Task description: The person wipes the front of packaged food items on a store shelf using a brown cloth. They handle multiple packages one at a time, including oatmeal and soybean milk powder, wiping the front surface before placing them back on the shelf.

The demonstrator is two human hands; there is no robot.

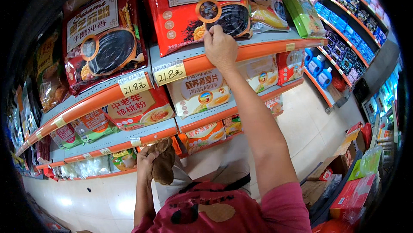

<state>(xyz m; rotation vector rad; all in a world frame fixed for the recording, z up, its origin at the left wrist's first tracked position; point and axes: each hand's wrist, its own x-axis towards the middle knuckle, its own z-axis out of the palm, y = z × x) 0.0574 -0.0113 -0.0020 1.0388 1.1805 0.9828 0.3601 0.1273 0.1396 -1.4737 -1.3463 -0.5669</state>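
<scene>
My right hand [221, 49] reaches up to a large red bag [180, 24] of black sesame paste on the upper shelf. Its fingers are curled and pressed together at the bag's lower front, by the printed bowl; the fingertips are partly hidden. Low in front of my body, my left hand [147, 160] is closed around a crumpled brown cloth [164, 162]. A dark red bag [101, 39] with a similar bowl print stands left of the red one. To the right of my right hand is a smaller red and yellow bag [266, 7], with a green bag [303, 11] beyond it.
An orange shelf edge [258, 51] with price tags runs just under my right hand. Boxed and bagged foods, such as a white oatmeal bag [198, 91], fill the lower shelves. Blue detergent bottles [318, 67] stand across the aisle. Cartons, including a red box [350, 196], sit at my right.
</scene>
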